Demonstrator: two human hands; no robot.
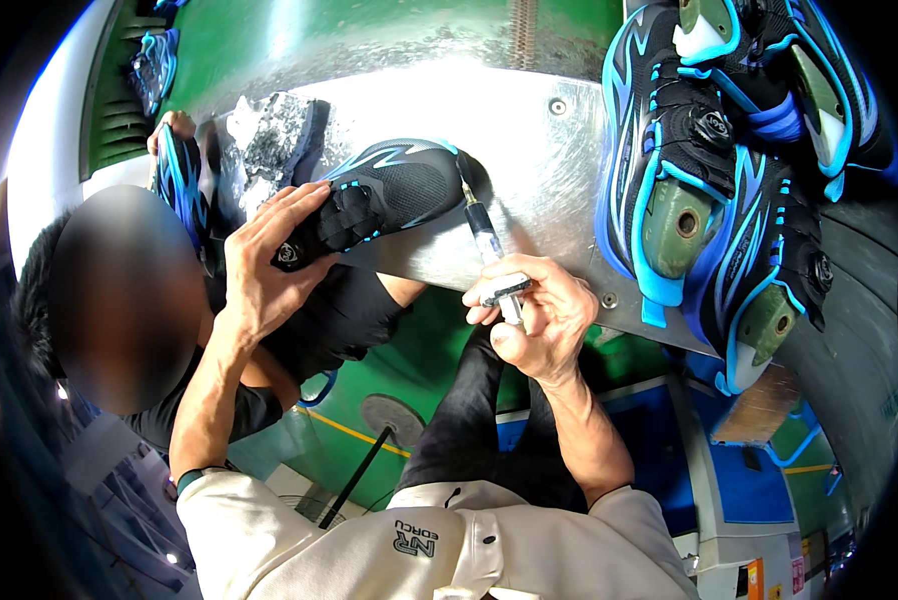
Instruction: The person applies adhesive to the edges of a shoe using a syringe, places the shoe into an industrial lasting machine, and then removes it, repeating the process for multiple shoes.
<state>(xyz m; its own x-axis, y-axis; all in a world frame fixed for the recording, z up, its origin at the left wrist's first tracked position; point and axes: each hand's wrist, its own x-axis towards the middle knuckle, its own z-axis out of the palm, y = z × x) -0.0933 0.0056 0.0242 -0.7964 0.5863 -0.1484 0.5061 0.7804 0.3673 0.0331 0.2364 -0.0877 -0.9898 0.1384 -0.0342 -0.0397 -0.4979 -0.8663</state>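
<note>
Left hand (257, 268) grasps one shoe (406, 192); right hand (551, 308) grips one syringe-like tool (482, 228); 4+ piled shoes (694, 105) right; shirt (569, 550) lettered.

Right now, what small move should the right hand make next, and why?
Probably ease the syringe-like tool slightly along the toe of the black sneaker: the right hand holds the tool's tip right at the toe edge, while the left hand grips the ankle end.

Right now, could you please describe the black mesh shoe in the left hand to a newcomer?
At the shiny metal table, the left hand grips the black mesh shoe. Unlike the blue-trimmed black shoes piled at right, it has a slim pen-shaped tool at its toe.
</note>
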